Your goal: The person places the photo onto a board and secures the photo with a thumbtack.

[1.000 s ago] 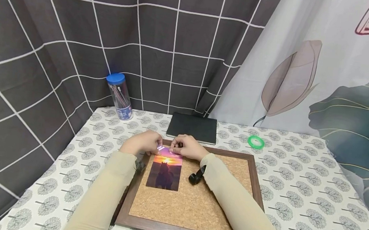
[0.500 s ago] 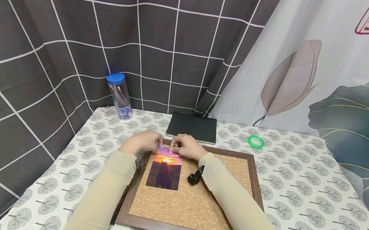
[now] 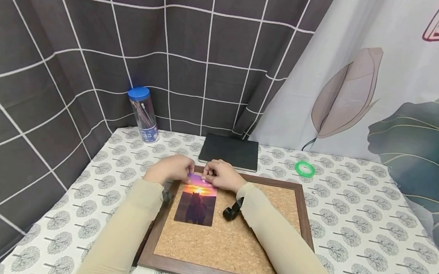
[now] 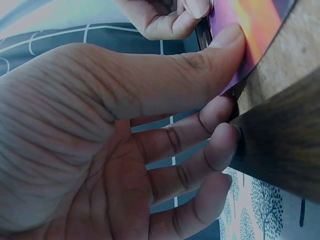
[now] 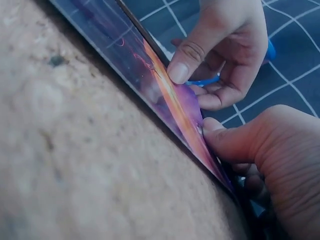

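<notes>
A photo print point(image 3: 196, 206) of a horse before a sunset lies on the left part of a wood-framed corkboard point(image 3: 228, 250). My left hand point(image 3: 173, 168) pinches its upper left corner. In the left wrist view the thumb point(image 4: 227, 47) lies on the purple sky, with the index fingertip behind the edge and the other fingers by the wooden frame point(image 4: 285, 137). My right hand point(image 3: 223, 176) grips the top edge close by, its thumb point(image 5: 230, 142) at the purple strip in the right wrist view. Curled fingers behind that thumb are partly hidden.
Behind the board lies a black notebook point(image 3: 229, 152). A clear tube with a blue lid point(image 3: 142, 115) stands at the back left, holding thin sticks. A green tape roll point(image 3: 304, 169) rests at the back right. Grid-patterned curtain point(image 3: 187, 63) hangs behind the table.
Both hands stay at the photo's top edge. The photo's lower edge has moved up very slightly, and the glare at its upper left corner has faded.
</notes>
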Motion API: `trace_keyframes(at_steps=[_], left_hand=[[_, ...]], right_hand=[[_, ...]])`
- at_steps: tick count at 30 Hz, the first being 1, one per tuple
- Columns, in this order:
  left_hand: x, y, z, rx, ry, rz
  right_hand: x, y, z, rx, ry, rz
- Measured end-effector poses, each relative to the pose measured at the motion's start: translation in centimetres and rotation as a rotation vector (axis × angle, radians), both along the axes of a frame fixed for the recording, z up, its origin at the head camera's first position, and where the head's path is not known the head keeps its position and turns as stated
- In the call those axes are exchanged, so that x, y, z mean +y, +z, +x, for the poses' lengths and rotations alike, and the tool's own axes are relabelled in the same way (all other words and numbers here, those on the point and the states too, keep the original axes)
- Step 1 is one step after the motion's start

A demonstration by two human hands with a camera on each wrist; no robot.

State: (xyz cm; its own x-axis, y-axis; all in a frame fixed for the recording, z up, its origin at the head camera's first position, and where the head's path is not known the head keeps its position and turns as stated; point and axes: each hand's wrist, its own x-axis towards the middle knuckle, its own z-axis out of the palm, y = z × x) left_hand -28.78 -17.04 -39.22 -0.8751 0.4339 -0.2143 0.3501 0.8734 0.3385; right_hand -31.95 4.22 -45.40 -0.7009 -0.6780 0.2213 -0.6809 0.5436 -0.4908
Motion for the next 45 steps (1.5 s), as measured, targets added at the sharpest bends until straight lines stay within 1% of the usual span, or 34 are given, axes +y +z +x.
trace_keyframes(at_steps=[5, 8, 12, 15, 18, 21, 25, 29, 32, 35, 37, 39, 40, 42, 45], left_hand=[[-0.1, 0.3, 0.2, -0.001, 0.014, -0.015], [-0.2, 0.5, 0.2, 0.019, 0.018, -0.023], [-0.5, 0.8, 0.3, 0.023, 0.016, 0.0], [-1.0, 1.5, 0.4, 0.013, 0.009, 0.04], [-2.0, 2.4, 0.8, 0.032, 0.004, 0.061], [-3.7, 2.9, 1.5, 0.045, 0.004, 0.07], [-6.2, 3.1, 2.8, 0.01, 0.029, 0.099], [-8.6, 2.8, 4.1, -0.013, 0.066, 0.117], [-10.1, 2.4, 5.2, -0.035, 0.082, 0.089], [-11.3, 1.9, 6.3, -0.106, 0.11, 0.071], [-11.8, 1.6, 7.0, -0.16, 0.131, 0.076], [-12.2, 1.3, 7.5, -0.218, 0.163, 0.11], [-12.4, 1.1, 7.8, -0.235, 0.175, 0.126], [-12.6, 0.9, 8.2, -0.253, 0.185, 0.161], [-12.6, 0.6, 8.6, -0.262, 0.2, 0.177]], right_hand=[[0.1, -0.4, -0.2, 0.029, 0.029, -0.019], [0.1, -0.5, -0.3, 0.041, 0.031, -0.035], [0.3, -0.5, -0.3, 0.04, 0.029, -0.029], [0.4, -0.5, -0.4, 0.035, 0.022, -0.027], [0.6, -0.4, -0.5, 0.035, 0.012, -0.036], [0.6, -0.4, -0.5, 0.034, 0.014, -0.033], [0.5, -0.5, -0.3, 0.032, 0.021, -0.027], [0.4, -0.6, -0.1, 0.03, 0.014, -0.032], [0.3, -0.8, 0.0, 0.03, 0.014, -0.032], [0.3, -0.9, 0.0, 0.029, 0.012, -0.032], [0.3, -0.9, 0.0, 0.03, 0.013, -0.032], [0.3, -0.8, 0.1, 0.024, 0.01, -0.032], [0.3, -0.8, 0.1, 0.024, 0.01, -0.034], [0.3, -0.7, 0.1, 0.025, 0.01, -0.036], [0.3, -0.6, 0.0, 0.027, 0.009, -0.041]])
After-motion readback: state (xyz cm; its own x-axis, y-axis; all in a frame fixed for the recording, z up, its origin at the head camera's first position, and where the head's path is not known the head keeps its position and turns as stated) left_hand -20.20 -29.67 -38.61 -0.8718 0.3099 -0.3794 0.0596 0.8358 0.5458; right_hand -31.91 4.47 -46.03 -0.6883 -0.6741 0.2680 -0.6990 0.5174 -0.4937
